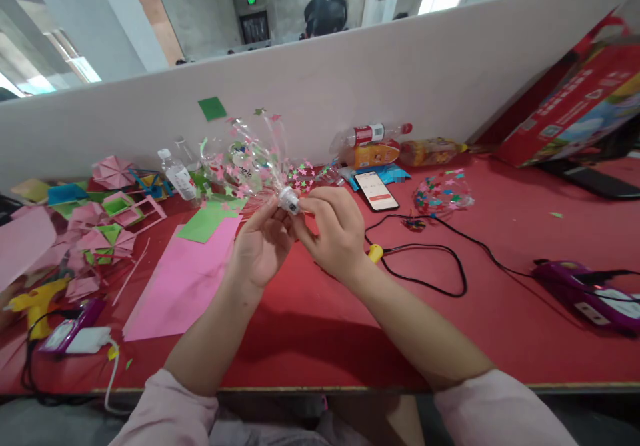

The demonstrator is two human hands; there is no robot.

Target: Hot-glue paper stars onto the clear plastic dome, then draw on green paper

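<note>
Between my hands is a clear plastic bottle top point(267, 166), seemingly cut into strips that flare away from me, with pink and green stars on it. A small white cap-like piece point(289, 201) sits at its near end. My left hand point(263, 243) holds the neck from the left, its fingers curled underneath. My right hand point(333, 226) pinches the white piece from the right, thumb and forefinger pressed together. Both hands are raised above the red table point(320, 339). Under the flared strips lie a green paper square point(207, 223) and pink paper sheets point(185, 279).
Folded paper shapes point(107, 233), a yellow glue gun point(37, 303) and a purple power strip point(75, 326) are left. A phone point(376, 191), plastic bottles point(375, 146), a star-covered clear piece point(444, 191), black cable point(455, 266) and another purple strip point(585, 293) are right. A white partition point(300, 79) stands behind.
</note>
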